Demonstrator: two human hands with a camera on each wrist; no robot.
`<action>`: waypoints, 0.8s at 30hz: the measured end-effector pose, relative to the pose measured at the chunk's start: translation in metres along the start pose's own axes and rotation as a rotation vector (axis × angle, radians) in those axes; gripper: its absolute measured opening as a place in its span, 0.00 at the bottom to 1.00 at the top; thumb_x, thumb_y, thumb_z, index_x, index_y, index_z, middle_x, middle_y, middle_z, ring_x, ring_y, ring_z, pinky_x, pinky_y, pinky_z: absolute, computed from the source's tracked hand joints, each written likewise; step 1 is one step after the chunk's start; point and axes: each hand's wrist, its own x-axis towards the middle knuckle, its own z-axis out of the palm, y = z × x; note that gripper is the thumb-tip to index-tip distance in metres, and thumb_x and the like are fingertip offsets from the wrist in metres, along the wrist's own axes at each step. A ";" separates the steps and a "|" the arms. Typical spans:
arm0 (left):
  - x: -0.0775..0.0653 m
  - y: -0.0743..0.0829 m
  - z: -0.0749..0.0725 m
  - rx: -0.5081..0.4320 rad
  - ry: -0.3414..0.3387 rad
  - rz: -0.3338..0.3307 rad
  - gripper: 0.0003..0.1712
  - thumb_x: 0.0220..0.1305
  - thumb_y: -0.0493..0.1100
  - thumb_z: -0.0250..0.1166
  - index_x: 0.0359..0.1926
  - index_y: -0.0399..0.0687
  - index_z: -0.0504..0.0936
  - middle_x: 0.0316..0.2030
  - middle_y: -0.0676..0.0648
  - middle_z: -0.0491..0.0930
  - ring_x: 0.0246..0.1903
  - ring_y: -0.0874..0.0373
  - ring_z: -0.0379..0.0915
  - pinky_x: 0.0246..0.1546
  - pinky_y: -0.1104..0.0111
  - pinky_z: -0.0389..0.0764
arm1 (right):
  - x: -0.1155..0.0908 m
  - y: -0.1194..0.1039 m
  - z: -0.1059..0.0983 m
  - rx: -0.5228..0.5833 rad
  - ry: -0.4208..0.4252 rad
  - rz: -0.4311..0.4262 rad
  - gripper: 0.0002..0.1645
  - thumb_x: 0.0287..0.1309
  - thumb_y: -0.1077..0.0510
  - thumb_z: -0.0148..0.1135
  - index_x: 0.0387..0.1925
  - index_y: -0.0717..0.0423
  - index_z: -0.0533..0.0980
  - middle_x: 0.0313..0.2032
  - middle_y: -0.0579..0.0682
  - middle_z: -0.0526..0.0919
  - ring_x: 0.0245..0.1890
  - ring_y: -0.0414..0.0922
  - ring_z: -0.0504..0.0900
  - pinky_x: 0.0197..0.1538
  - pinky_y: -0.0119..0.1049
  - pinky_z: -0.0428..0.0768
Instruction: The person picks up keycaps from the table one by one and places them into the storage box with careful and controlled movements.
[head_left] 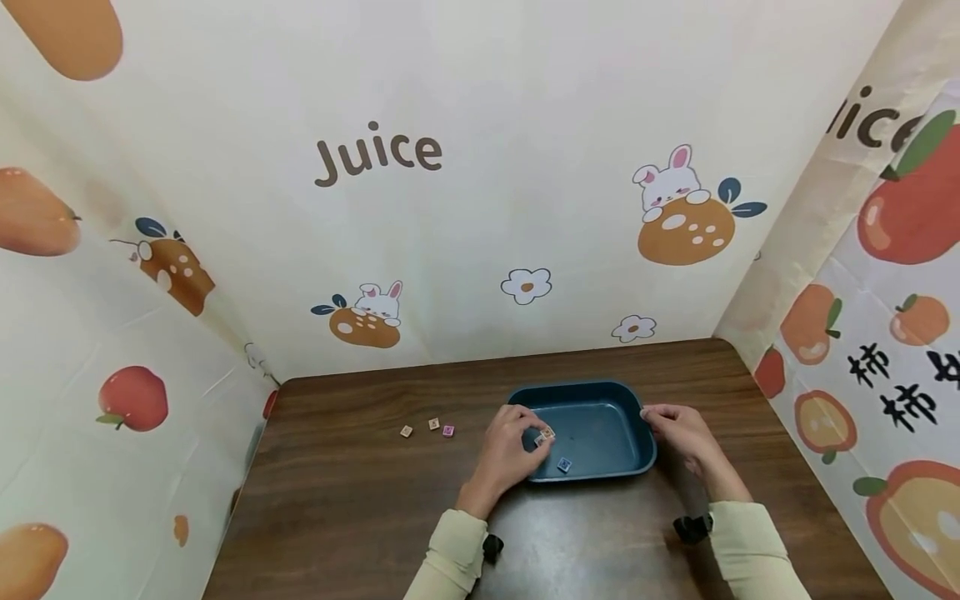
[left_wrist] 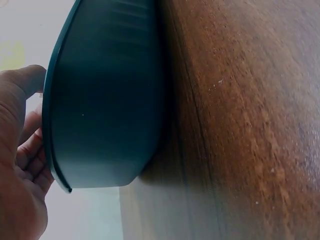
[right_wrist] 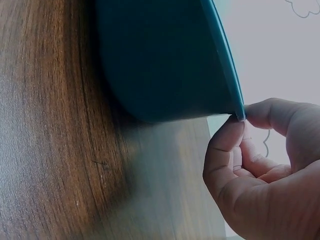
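A dark blue rectangular tray (head_left: pixel 600 476) stands on the table. My left hand (head_left: pixel 504 450) reaches over its left rim, thumb and forefinger pinching small pale cubes (head_left: pixel 548 432) just above the tray floor. In the left wrist view the tray wall (left_wrist: pixel 105 100) hides most of what those fingers hold. A small blue cube (head_left: pixel 564 465) lies inside, near the front edge. On the right side, my right hand (head_left: pixel 686 437) pinches the rim between thumb and forefinger, plainly seen in the right wrist view, where the hand (right_wrist: pixel 265 170) sits at the tray's corner.
Left of the tray, two pale cubes (head_left: pixel 406 431) and a pink cube (head_left: pixel 447 431) lie on the brown wooden table (head_left: pixel 337 500). Printed cloth (head_left: pixel 480 208) hangs behind the table and along both sides.
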 end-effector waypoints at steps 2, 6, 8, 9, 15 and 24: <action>0.000 0.000 0.001 0.000 -0.005 -0.001 0.07 0.64 0.51 0.77 0.38 0.54 0.92 0.43 0.55 0.84 0.48 0.59 0.77 0.52 0.65 0.83 | 0.000 -0.001 0.000 -0.003 0.004 0.003 0.32 0.80 0.45 0.54 0.68 0.67 0.75 0.66 0.68 0.78 0.51 0.48 0.82 0.49 0.33 0.83; -0.001 -0.001 0.003 0.004 -0.002 -0.016 0.07 0.64 0.50 0.77 0.38 0.54 0.91 0.42 0.54 0.84 0.47 0.59 0.76 0.52 0.64 0.83 | 0.001 -0.003 0.001 -0.015 0.006 0.018 0.31 0.79 0.45 0.55 0.66 0.66 0.77 0.66 0.67 0.78 0.50 0.48 0.83 0.48 0.33 0.82; -0.001 -0.002 0.004 0.011 0.001 -0.017 0.07 0.64 0.50 0.77 0.38 0.54 0.91 0.42 0.54 0.84 0.47 0.59 0.76 0.51 0.64 0.83 | 0.001 -0.004 0.001 -0.022 0.004 0.024 0.31 0.79 0.45 0.55 0.66 0.65 0.77 0.68 0.67 0.78 0.52 0.48 0.83 0.49 0.34 0.84; -0.001 -0.003 0.005 0.012 -0.001 -0.015 0.07 0.64 0.50 0.77 0.38 0.54 0.91 0.42 0.54 0.84 0.47 0.59 0.76 0.51 0.64 0.83 | 0.001 -0.004 0.001 -0.026 0.004 0.026 0.31 0.79 0.44 0.55 0.66 0.65 0.77 0.68 0.67 0.77 0.53 0.49 0.83 0.50 0.35 0.84; -0.003 -0.006 0.008 0.035 -0.001 0.019 0.08 0.64 0.52 0.76 0.38 0.54 0.92 0.41 0.55 0.84 0.47 0.60 0.77 0.51 0.65 0.82 | 0.002 -0.004 -0.001 -0.031 -0.003 0.022 0.31 0.79 0.45 0.55 0.67 0.66 0.77 0.68 0.68 0.77 0.52 0.48 0.82 0.50 0.35 0.84; -0.003 -0.005 0.011 0.072 0.007 0.061 0.09 0.64 0.51 0.77 0.40 0.54 0.92 0.42 0.55 0.84 0.48 0.60 0.77 0.52 0.65 0.82 | 0.000 -0.004 -0.005 -0.056 -0.018 0.029 0.34 0.79 0.43 0.54 0.68 0.67 0.75 0.66 0.68 0.78 0.53 0.49 0.82 0.52 0.37 0.85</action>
